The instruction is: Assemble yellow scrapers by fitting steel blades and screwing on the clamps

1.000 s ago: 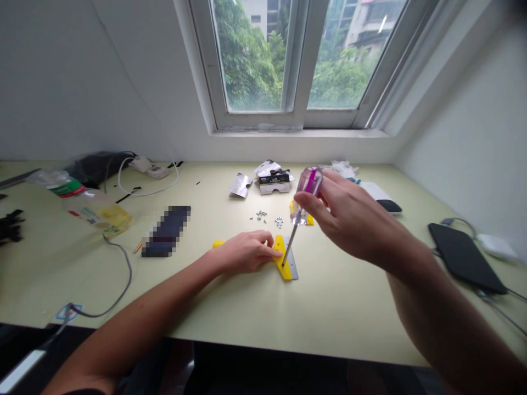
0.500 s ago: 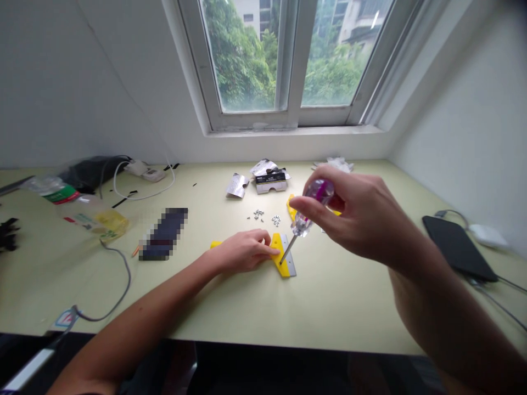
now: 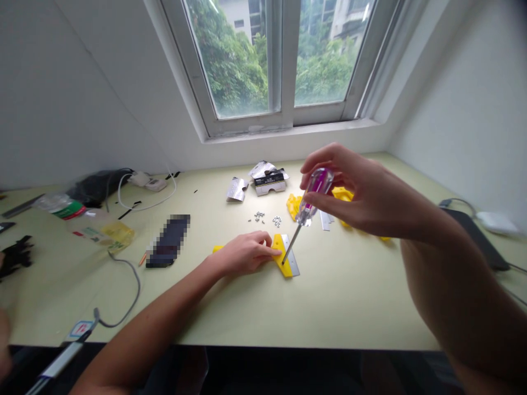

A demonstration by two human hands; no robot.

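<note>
A yellow scraper [image 3: 281,266] with a flat metal blade [image 3: 293,261] lies on the desk. My left hand [image 3: 247,252] is closed on it, pressing it down near the head; its handle end shows left of the hand. In my right hand [image 3: 349,186] is a screwdriver [image 3: 318,184] with a clear and purple handle, held between thumb and fingers. The shaft slants down to the left, its tip at a hole or screw near the scraper's lower edge. Small screws [image 3: 258,216] and nuts [image 3: 277,220] lie in two little piles beyond the left hand.
Behind the right hand are more yellow scraper parts [image 3: 293,206] and loose blades [image 3: 325,220]. Opened blade boxes [image 3: 269,183] lie towards the window. A plastic bottle [image 3: 99,225], a cable [image 3: 138,291] and a pixelated dark object [image 3: 169,241] are at left; a black phone [image 3: 480,236] is at right.
My right hand's fingers have loosened and lifted around the screwdriver handle, which has turned slightly. The left hand keeps its hold on the scraper. The view has shifted a little.
</note>
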